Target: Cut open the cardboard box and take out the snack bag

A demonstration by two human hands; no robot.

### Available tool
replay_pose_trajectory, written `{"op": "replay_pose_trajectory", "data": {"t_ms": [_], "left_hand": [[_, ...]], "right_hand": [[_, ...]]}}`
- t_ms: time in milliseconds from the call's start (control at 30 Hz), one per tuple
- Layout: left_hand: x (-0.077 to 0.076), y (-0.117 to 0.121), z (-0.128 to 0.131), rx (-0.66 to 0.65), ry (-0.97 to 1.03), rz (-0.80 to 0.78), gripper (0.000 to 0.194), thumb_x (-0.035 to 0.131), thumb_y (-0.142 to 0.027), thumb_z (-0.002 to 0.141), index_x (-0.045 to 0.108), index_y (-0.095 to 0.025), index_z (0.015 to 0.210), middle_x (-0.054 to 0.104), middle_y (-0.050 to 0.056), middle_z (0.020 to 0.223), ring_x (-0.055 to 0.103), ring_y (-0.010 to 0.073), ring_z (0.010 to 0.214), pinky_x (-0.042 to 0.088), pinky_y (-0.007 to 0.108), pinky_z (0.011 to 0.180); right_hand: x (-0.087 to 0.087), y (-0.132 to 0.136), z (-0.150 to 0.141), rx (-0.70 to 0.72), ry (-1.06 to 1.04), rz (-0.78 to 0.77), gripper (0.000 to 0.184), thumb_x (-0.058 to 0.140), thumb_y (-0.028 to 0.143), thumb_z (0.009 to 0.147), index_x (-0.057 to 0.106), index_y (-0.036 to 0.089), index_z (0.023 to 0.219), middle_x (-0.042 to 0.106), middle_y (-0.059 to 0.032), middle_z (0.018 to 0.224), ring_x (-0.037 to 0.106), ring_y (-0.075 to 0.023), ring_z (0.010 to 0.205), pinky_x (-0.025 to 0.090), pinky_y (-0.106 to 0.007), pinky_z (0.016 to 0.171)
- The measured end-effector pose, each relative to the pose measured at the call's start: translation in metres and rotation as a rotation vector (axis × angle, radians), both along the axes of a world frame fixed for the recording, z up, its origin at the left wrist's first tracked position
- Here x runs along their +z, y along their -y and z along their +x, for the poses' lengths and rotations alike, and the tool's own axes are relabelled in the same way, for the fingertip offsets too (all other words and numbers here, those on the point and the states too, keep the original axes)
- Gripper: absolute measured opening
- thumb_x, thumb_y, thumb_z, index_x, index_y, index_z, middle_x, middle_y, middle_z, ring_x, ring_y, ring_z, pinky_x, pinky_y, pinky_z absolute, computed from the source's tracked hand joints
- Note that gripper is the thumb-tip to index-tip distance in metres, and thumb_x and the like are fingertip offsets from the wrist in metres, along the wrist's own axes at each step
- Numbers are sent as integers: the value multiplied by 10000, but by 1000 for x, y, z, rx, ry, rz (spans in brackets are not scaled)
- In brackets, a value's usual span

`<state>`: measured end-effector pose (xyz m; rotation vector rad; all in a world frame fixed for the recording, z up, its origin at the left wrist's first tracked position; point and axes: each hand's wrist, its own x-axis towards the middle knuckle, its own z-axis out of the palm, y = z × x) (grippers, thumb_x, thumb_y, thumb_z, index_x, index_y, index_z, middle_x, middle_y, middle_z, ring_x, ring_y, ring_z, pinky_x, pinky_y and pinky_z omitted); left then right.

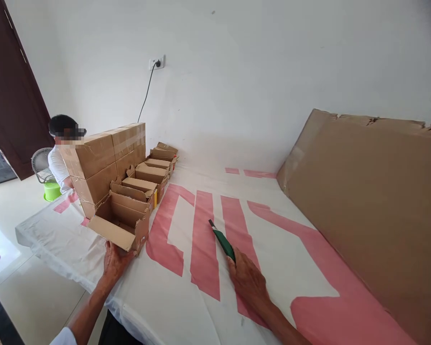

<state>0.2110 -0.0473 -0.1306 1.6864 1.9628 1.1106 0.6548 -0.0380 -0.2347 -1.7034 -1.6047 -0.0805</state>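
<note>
My left hand (117, 261) grips the lower near side of an open cardboard box (141, 230), just under its folded-out flap. The box stands at the near end of a row of open cardboard boxes (143, 184), and its inside looks bare where it shows. In my right hand (247, 278) is a green box cutter (223, 243), its dark narrow tip pointing away from me to the upper left. It is held low over the white cloth with red markings (204, 239), to the right of the box; whether it touches the cloth I cannot tell.
Closed, taped cartons (96, 153) are stacked behind the row. A person in white (57, 163) sits beyond them, near a green stool (51, 191). A large cardboard sheet (362, 201) leans along the right side. A socket with a cable (157, 63) is on the wall.
</note>
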Motion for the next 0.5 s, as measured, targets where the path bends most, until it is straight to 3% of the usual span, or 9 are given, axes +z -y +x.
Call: {"op": "replay_pose_trajectory", "data": {"t_ms": [100, 300, 500], "left_hand": [[2, -7, -1, 5, -4, 5, 810, 858, -463, 714, 525, -162, 1388, 589, 207, 1412, 534, 423, 1401, 493, 549, 1125], [2, -22, -2, -12, 1, 25, 829, 883, -490, 669, 557, -187, 1368, 610, 198, 1430, 544, 421, 1411, 509, 525, 1103], [2, -39, 3, -19, -20, 21, 937, 882, -556, 655, 535, -106, 1400, 597, 255, 1418, 538, 455, 1412, 519, 508, 1069]], "right_hand": [[-2, -1, 0, -2, 21, 4, 512, 325, 454, 1062, 566, 151, 1396, 738, -194, 1210, 706, -354, 1104, 584, -519, 933], [0, 0, -1, -6, 16, -20, 483, 336, 420, 1062, 571, 175, 1405, 742, -167, 1125, 708, -342, 1029, 586, -498, 862], [3, -1, -4, -5, 52, 9, 489, 308, 433, 1079, 568, 150, 1381, 738, -176, 1106, 704, -339, 1018, 574, -493, 880]]}}
